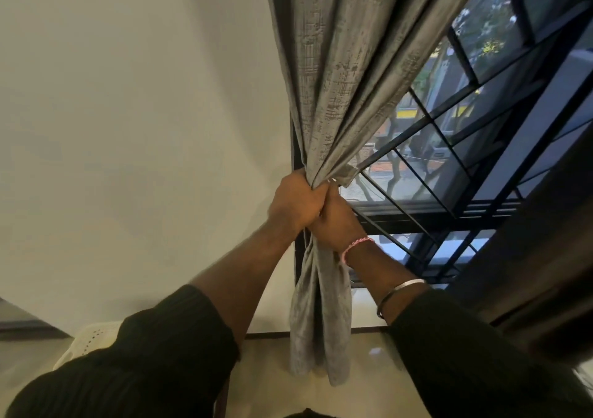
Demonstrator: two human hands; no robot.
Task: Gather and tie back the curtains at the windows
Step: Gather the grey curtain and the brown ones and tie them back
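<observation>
Sleeves (167, 353) cropped; fingers (316, 197) buried in curtain (337, 80)

A single head-worn wide-angle view looks forward and slightly down along both forearms, close to the gathered grey curtain (321, 103). The barred window (449, 167) slants across the right, the white wall (134, 122) fills the left; the camera seems tilted.

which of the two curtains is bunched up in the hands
The grey textured curtain at the window's left edge; both hands grip it. The dark curtain on the right hangs untouched.
</observation>
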